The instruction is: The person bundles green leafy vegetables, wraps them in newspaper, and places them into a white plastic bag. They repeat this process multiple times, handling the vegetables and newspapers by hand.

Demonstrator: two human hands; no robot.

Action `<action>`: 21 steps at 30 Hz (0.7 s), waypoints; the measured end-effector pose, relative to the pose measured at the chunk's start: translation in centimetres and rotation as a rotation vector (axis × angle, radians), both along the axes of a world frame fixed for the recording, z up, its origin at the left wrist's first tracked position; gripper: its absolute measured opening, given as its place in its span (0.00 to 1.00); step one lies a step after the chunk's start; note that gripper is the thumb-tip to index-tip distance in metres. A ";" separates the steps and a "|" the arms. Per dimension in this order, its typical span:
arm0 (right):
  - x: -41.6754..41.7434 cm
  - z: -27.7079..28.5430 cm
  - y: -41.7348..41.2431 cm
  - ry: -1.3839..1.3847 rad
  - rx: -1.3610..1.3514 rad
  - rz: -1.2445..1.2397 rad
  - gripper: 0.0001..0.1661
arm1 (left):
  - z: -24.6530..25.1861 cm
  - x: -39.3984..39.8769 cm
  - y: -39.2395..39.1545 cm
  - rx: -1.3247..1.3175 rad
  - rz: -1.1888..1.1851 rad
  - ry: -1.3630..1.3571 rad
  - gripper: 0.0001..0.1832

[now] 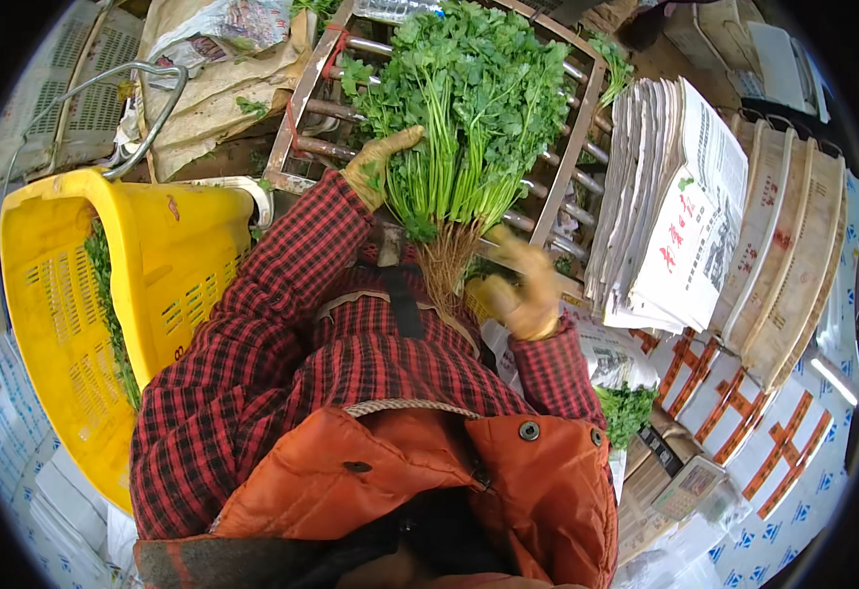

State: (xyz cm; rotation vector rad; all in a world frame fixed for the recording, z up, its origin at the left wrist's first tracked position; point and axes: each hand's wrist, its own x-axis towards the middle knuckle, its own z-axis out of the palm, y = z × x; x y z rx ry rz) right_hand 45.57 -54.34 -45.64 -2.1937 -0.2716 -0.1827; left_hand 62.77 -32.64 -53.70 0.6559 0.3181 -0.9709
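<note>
My left hand (379, 168), in a yellowish work glove, grips the left side of a large bunch of leafy herbs (466, 110) that looks like coriander. The thumb lies along the stems; the fingers are hidden behind them. The leaves point away from me over a metal rack (563, 158) with round bars, and the brown roots (448, 254) hang toward my waist. My right hand (529, 283), gloved alike and blurred by motion, is just right of the roots. Its fingers are apart and I see nothing held in them.
A yellow plastic basket (190, 213) with greens inside stands at my left, its metal handle raised. A newspaper stack (643, 199) sits right of the rack, beside stacked plastic crates (775, 243). Taped boxes (739, 412), more greens (624, 412) and a scale (687, 489) are lower right.
</note>
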 end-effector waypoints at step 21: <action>5.1 -0.6 -2.8 -0.052 -0.302 -0.632 0.34 | -2.3 0.6 -3.3 0.239 -0.137 0.102 0.20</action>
